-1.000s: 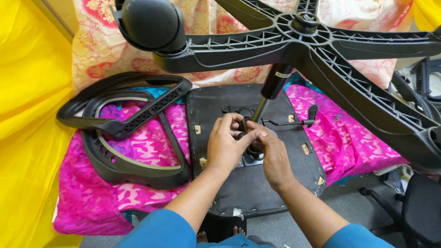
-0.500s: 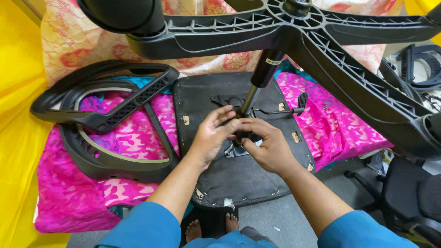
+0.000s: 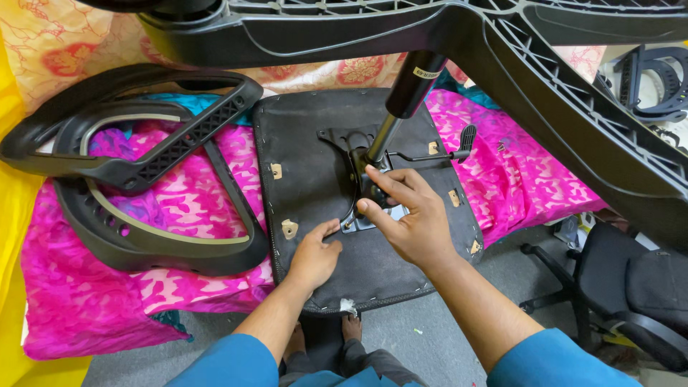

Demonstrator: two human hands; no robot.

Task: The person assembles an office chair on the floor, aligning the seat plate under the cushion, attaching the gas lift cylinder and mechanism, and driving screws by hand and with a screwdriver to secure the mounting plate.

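Observation:
An upside-down black chair seat [image 3: 308,165] lies on a pink cloth. A metal tilt mechanism [image 3: 358,147] is mounted on it, and a gas cylinder [image 3: 408,93] rises from it into a black star base [image 3: 545,64] overhead. My right hand [image 3: 408,215] rests on the mechanism, its thumb and forefinger pinching at the plate by the cylinder's foot. My left hand [image 3: 315,254] lies on the seat's underside with its fingertips at the plate's near corner. Whether either hand holds a small part cannot be told.
A black chair back frame [image 3: 136,179] lies at the left on the pink cloth [image 3: 72,301]. A lever with a paddle handle [image 3: 466,136] sticks out to the right of the mechanism. Another black chair [image 3: 631,287] stands at the lower right. My feet [image 3: 344,330] show below the seat's near edge.
My left hand has slid down from the cylinder's foot to the plate's near corner. My right hand stays at the mechanism. The view has dropped closer to the seat.

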